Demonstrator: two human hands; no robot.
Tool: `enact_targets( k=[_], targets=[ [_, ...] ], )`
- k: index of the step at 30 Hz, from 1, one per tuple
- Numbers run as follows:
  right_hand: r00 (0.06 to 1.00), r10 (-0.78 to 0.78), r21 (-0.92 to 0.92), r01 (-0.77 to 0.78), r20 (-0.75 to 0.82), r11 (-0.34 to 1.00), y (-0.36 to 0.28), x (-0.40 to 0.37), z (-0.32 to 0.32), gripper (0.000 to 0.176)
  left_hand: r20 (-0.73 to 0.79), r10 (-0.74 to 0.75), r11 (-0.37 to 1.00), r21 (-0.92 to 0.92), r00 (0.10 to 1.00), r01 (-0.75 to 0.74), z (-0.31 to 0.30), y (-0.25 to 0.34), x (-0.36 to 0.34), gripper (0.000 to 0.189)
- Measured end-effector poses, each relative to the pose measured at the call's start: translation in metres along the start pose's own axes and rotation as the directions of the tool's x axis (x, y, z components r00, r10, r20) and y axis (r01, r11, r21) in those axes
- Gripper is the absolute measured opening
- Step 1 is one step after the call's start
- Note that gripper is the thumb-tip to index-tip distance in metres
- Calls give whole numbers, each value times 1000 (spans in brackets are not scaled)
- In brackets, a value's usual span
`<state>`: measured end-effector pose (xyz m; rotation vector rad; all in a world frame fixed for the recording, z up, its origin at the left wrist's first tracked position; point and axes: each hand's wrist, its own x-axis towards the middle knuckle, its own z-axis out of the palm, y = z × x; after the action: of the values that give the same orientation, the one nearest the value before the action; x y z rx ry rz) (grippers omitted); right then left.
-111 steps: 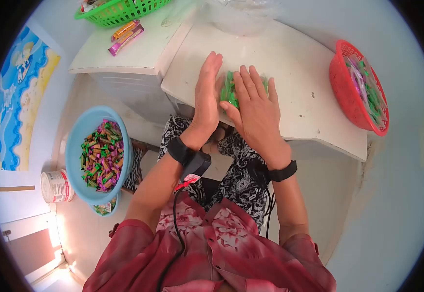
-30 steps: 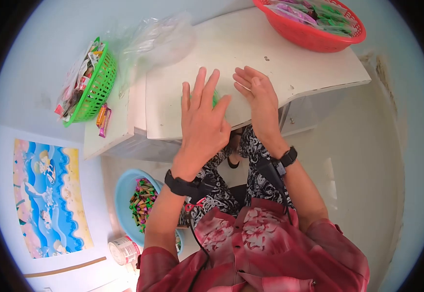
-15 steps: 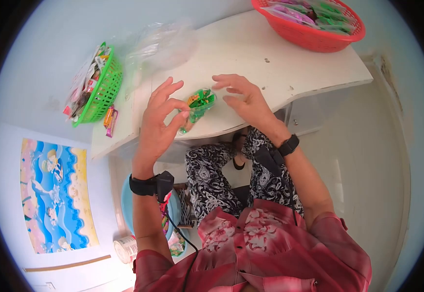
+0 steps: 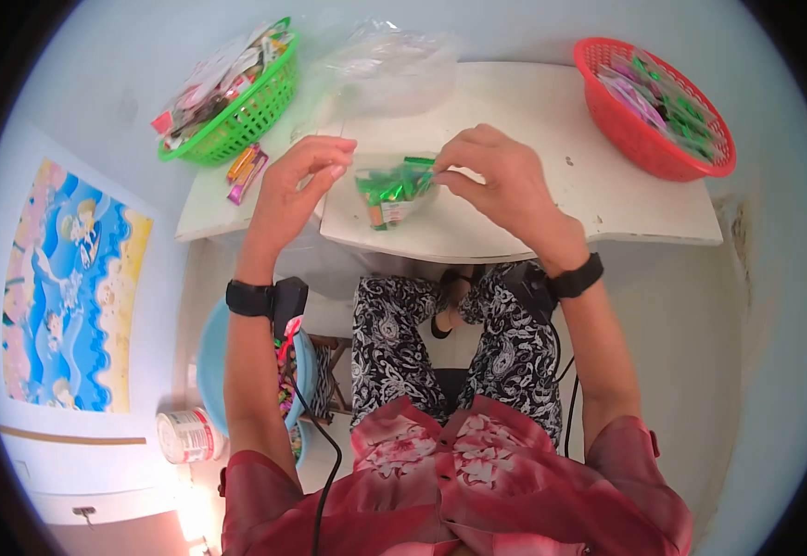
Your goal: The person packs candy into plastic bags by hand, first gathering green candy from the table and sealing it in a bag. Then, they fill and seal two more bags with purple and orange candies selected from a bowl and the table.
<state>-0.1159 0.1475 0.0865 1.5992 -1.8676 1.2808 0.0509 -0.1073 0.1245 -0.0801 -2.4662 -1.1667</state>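
A small clear plastic bag of green-wrapped sweets (image 4: 394,190) hangs between my two hands, just above the front part of the white table (image 4: 496,218). A pale label shows near its lower end. At the bag's upper right corner, the thumb and fingers of my right hand (image 4: 505,181) are pinched together. My left hand (image 4: 297,185) is at the upper left edge, thumb and forefinger close together; the clear film between them is hard to make out. Both wrists wear black straps.
A green basket (image 4: 236,120) of packets stands at the back left, with small wrapped snacks (image 4: 247,171) beside it. Clear plastic bags (image 4: 394,69) lie behind my hands. A red basket (image 4: 649,153) holds filled bags at right. Below left are a blue basin (image 4: 213,371) and a white tub (image 4: 190,435).
My right hand has closed on the bag's corner. The bag is now more upright, label towards me. My view has shifted, showing more of both baskets.
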Motion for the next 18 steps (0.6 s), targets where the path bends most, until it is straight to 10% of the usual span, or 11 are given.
enact_targets(
  k=[5, 14, 18],
  targets=[
    [979, 15, -138, 14, 203, 990, -11, 16, -13, 12, 37, -26, 997, -76, 999, 29, 13, -30, -1, 23],
    [983, 153, -37, -150, 103, 988, -22, 9, -10, 18, -11, -130, 964, -235, 991, 124, 54, -19, -28, 115],
    [982, 157, -35, -154, 104, 987, -13, 7, -3, 18, 30, -126, 951, -280, 992, 129, 87, -32, -28, 116]
  ],
)
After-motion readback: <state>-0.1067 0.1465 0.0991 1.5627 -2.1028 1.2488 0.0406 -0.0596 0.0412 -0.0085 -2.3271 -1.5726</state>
